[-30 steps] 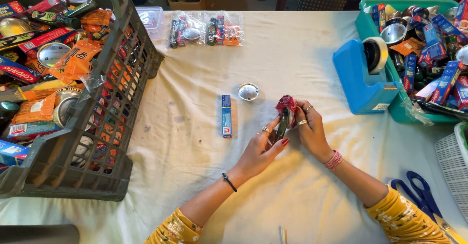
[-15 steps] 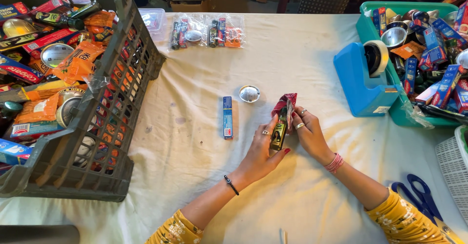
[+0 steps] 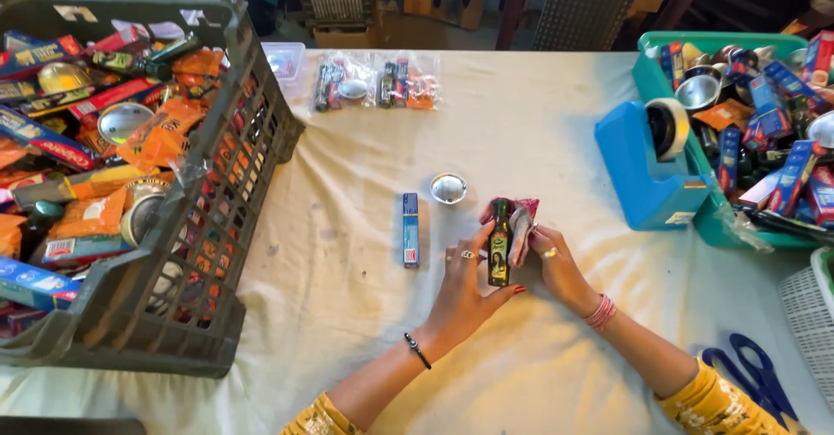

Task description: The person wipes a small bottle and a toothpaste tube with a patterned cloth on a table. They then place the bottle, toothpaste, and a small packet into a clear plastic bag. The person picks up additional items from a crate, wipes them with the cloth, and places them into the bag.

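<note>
In the head view, the left hand (image 3: 465,283) and the right hand (image 3: 556,265) meet over the white cloth table (image 3: 539,139). Together they hold 1 small dark green bottle (image 3: 499,244) with a yellow label, standing almost upright between them. The left hand closes on the bottle from its left side, with the thumb under the base. The right hand holds the bottle from the right, and its fingers also pinch a red and grey sachet (image 3: 521,222) pressed against the bottle.

Just to the left of the left hand lies a thin blue box (image 3: 411,229). A little beyond the hands sits a small round silver tin (image 3: 448,188). Far to the left of the hands is a grey crate (image 3: 217,218) full of packets. To the right of the right hand stands a blue tape dispenser (image 3: 647,170), touching a green bin (image 3: 669,48). Blue scissors (image 3: 751,374) lie near the right forearm.
</note>
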